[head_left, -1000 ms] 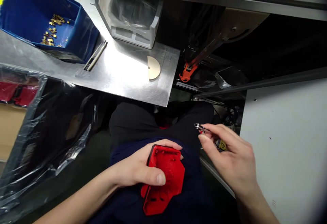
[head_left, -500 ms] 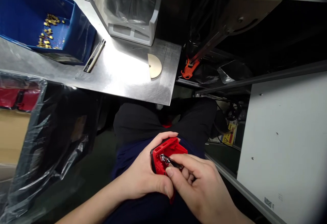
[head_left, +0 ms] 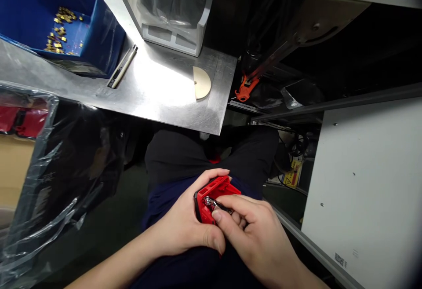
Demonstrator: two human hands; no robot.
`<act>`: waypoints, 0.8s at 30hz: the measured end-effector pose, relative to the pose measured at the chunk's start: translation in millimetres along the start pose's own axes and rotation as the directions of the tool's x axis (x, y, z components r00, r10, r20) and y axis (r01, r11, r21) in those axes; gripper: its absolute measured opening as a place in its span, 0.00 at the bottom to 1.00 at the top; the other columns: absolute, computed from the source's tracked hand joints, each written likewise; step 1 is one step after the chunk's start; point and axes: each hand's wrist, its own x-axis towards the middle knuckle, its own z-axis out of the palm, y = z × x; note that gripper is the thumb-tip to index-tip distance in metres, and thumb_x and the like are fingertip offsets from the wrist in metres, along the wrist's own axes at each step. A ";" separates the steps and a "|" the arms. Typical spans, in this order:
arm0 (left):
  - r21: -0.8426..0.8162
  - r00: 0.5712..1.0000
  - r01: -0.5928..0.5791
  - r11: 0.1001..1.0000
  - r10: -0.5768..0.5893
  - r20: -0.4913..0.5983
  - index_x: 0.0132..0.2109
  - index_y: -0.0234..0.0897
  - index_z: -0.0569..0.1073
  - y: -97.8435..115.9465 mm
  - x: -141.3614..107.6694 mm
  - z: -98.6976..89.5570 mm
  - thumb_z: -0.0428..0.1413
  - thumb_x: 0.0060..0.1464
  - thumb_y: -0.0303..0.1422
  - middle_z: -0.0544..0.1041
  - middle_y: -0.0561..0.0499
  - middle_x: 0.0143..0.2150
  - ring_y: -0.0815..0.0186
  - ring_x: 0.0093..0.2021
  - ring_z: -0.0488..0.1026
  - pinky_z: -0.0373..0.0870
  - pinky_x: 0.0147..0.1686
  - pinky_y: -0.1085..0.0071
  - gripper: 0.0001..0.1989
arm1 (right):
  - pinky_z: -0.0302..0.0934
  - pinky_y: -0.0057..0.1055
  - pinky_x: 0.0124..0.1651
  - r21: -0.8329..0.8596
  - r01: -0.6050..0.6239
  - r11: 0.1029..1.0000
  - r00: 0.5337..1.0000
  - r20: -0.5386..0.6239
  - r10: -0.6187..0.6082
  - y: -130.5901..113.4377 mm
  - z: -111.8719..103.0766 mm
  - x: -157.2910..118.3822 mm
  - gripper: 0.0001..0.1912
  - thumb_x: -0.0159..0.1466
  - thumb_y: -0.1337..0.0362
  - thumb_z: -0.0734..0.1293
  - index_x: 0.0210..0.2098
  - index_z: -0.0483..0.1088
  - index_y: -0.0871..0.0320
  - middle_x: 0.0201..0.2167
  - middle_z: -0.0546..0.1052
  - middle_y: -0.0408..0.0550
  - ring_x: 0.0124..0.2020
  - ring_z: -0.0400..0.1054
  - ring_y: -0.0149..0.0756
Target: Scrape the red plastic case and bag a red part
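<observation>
My left hand (head_left: 187, 221) wraps round a red plastic housing (head_left: 227, 185) with a black outer edge, its hollow inside facing up. Between the thumb and fingertips of my right hand (head_left: 253, 232) is a small shiny nail clipper (head_left: 208, 201). Its metal head reaches inside the housing, close to the inner wall; whether the jaws touch plastic I cannot tell. Both hands are over my lap, and my right fingers hide part of the housing and the clipper's handle.
A metal bench (head_left: 158, 91) ahead bears a blue bin (head_left: 108, 38) with brass pieces (head_left: 59, 34), a utility knife (head_left: 122, 67), a half-round disc (head_left: 201, 83) and a grey holder (head_left: 171, 38). An orange air gun (head_left: 245, 89) hangs right. Plastic-lined box (head_left: 29, 183) with red parts at left; white panel (head_left: 372, 183) right.
The nail clipper has shifted slightly left, deeper into the red housing, with my right hand. My left hand keeps its hold. The view has shifted a little.
</observation>
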 end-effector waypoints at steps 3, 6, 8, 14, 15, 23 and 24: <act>0.017 1.000 0.010 1.000 -0.010 -0.010 0.65 0.50 0.65 -1.8 -0.2 -0.4 0.79 0.34 0.39 0.78 0.47 0.54 0.60 0.46 0.77 0.74 0.48 0.67 0.51 | 0.61 0.25 0.29 0.019 0.013 1.000 1.000 0.003 -0.013 -0.2 1.0 0.7 0.08 0.67 0.62 0.67 0.40 0.80 0.52 0.29 0.81 0.39 0.24 0.69 0.27; 0.046 1.000 0.001 0.999 0.000 -0.010 0.66 0.51 0.64 -4.1 -0.5 -5.4 0.78 0.37 0.41 0.77 0.46 0.56 0.58 0.48 0.78 0.75 0.49 0.66 0.50 | 0.59 0.26 0.28 0.023 0.012 1.000 1.000 -0.003 -0.012 1.2 0.3 -1.9 0.08 0.66 0.63 0.68 0.37 0.80 0.53 0.25 0.77 0.39 0.23 0.66 0.28; 0.046 0.998 -0.040 0.998 0.042 -0.045 0.66 0.48 0.65 -3.8 -1.9 -13.8 0.75 0.41 0.47 0.74 0.42 0.61 0.54 0.53 0.77 0.75 0.51 0.66 0.48 | 0.59 0.25 0.27 0.044 -0.036 0.998 0.999 -0.006 0.037 6.6 -3.9 -2.1 0.08 0.66 0.61 0.68 0.38 0.80 0.53 0.24 0.76 0.39 0.23 0.66 0.28; -0.129 0.863 -0.149 0.980 0.065 -0.501 0.65 0.40 0.71 14.9 -19.7 -57.3 0.68 0.50 0.53 0.76 0.39 0.63 0.47 0.58 0.76 0.79 0.53 0.60 0.40 | 0.61 0.28 0.30 -0.146 -0.205 0.968 0.965 -0.196 0.174 60.5 -29.4 37.8 0.15 0.67 0.51 0.67 0.45 0.78 0.54 0.27 0.78 0.42 0.26 0.71 0.33; -0.161 0.831 -0.166 0.973 0.050 -0.554 0.64 0.40 0.72 20.1 -23.6 -63.8 0.68 0.48 0.55 0.76 0.40 0.63 0.46 0.57 0.76 0.81 0.51 0.59 0.41 | 0.61 0.29 0.31 -0.211 -0.219 0.953 0.958 -0.229 0.170 69.5 -32.1 50.5 0.14 0.66 0.52 0.67 0.44 0.77 0.54 0.28 0.79 0.42 0.27 0.72 0.34; -0.221 0.738 -0.342 0.913 0.116 -0.665 0.67 0.25 0.66 50.1 -35.8 -72.1 0.44 0.68 0.54 0.78 0.30 0.59 0.45 0.52 0.81 0.83 0.46 0.53 0.37 | 0.62 0.36 0.53 -0.465 0.272 0.843 0.824 -0.340 -0.454 14.3 -3.0 169.0 0.10 0.69 0.55 0.66 0.44 0.72 0.55 0.45 0.77 0.49 0.49 0.70 0.42; -0.243 0.740 -0.347 0.906 0.105 -0.664 0.68 0.24 0.65 50.5 -35.4 -69.9 0.43 0.69 0.50 0.79 0.30 0.57 0.46 0.51 0.81 0.83 0.47 0.54 0.35 | 0.60 0.38 0.56 -0.527 0.321 0.787 0.786 -0.316 -0.532 -1.7 6.7 184.7 0.11 0.70 0.55 0.66 0.45 0.72 0.55 0.47 0.76 0.51 0.51 0.68 0.44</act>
